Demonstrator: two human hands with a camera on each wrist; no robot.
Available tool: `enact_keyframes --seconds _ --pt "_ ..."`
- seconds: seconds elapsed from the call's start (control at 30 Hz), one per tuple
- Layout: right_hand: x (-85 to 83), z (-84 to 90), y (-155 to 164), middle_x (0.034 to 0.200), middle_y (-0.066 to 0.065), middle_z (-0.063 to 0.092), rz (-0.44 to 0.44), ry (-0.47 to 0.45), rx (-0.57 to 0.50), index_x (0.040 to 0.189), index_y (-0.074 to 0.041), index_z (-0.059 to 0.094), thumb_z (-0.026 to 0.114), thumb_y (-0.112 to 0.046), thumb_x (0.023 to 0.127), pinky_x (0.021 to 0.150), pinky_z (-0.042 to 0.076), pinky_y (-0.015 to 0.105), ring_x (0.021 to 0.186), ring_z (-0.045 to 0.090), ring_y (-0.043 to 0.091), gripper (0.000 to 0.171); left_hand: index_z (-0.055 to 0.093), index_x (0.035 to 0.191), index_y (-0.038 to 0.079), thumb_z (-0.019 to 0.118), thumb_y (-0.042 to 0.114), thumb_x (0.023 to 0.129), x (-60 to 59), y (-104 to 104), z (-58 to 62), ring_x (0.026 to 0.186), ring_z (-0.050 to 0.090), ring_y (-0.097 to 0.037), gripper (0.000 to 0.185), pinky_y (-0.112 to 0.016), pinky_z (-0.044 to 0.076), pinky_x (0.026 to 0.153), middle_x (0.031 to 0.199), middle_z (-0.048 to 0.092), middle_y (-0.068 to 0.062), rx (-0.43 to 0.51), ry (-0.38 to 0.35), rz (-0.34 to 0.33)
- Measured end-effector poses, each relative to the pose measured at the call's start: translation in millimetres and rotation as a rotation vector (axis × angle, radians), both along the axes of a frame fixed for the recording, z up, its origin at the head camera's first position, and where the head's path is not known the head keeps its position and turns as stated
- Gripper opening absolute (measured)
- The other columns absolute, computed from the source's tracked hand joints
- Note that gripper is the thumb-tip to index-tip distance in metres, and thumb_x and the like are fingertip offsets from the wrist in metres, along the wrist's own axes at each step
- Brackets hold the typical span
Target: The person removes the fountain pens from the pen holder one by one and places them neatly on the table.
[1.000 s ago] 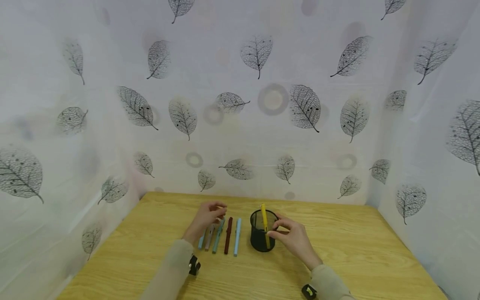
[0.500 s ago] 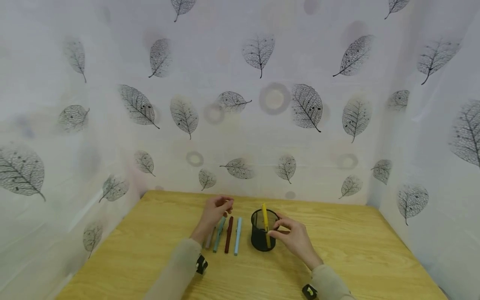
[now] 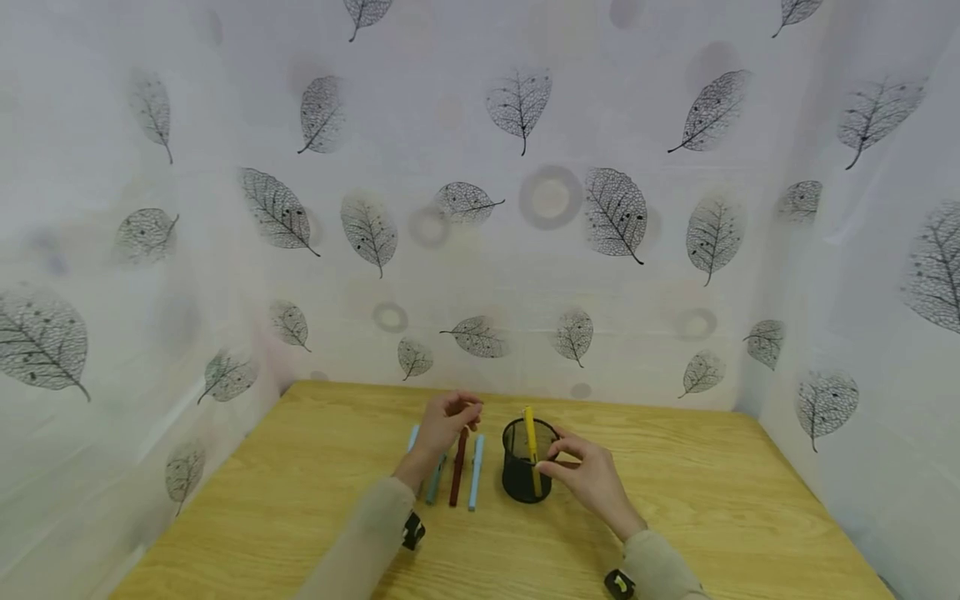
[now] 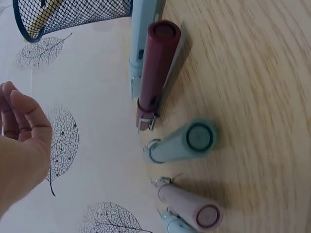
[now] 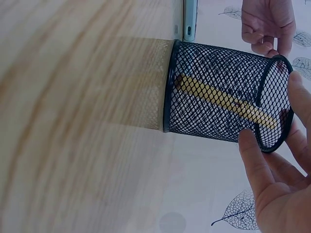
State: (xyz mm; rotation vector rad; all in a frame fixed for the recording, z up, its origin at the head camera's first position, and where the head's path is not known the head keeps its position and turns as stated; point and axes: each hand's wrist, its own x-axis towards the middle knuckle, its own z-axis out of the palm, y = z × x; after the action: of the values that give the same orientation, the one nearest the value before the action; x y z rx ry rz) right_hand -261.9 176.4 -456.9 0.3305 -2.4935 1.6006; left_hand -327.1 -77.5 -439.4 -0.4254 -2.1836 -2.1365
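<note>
The right hand (image 3: 588, 477) steadies the light, stiff mesh pen cup (image 3: 525, 472) by its rim, while the left hand (image 3: 444, 419), fingers loosely curled and seemingly empty, hovers over slim, smooth, roll-prone pens (image 3: 457, 469), best pinched mid-barrel.

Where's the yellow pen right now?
Head view: the yellow pen stands in the black mesh cup, right of the pen row, by the right hand.

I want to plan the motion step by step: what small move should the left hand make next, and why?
Probably lower the left hand and pinch the maroon pen. That hand hovers empty, fingers loosely curled, just above the pens lying on the table, while the right hand holds the mesh cup, which has only a yellow pen inside.
</note>
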Motion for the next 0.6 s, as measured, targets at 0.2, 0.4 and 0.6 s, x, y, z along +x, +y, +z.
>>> enact_keyframes --seconds 0.2,0.4,0.6 --pt "0.4 -0.7 -0.3 0.144 0.012 0.053 -0.014 0.001 0.007 0.082 -0.017 0.068 0.083 -0.018 0.076 0.082 0.059 0.025 0.129 0.054 0.035 0.016 0.066 0.107 -0.004 0.063 0.009 0.095 5.8 9.4 -1.0 0.063 0.059 -0.012 0.018 -0.022 0.049 0.055 0.075 0.064 0.000 0.045 0.013 0.018" --pt "0.5 -1.5 -1.2 0.144 0.014 0.053 -0.016 0.002 0.008 0.082 -0.017 0.069 0.083 -0.019 0.076 0.082 0.059 0.026 0.129 0.053 0.035 0.016 0.068 0.107 -0.003 0.062 0.009 0.096 11.4 16.6 -1.0 0.062 0.062 -0.011 0.017 -0.021 0.052 0.055 0.079 0.069 -0.009 0.038 0.015 0.000" --pt "0.8 0.3 -1.1 0.143 0.016 0.053 -0.009 0.020 -0.007 0.084 -0.012 0.068 0.082 -0.018 0.078 0.082 0.059 0.027 0.128 0.054 0.037 0.016 0.067 0.110 -0.006 0.064 0.006 0.095 13.8 24.5 -3.7 0.071 0.067 -0.012 0.020 -0.025 0.058 0.061 0.100 0.068 -0.030 0.067 0.029 -0.063"
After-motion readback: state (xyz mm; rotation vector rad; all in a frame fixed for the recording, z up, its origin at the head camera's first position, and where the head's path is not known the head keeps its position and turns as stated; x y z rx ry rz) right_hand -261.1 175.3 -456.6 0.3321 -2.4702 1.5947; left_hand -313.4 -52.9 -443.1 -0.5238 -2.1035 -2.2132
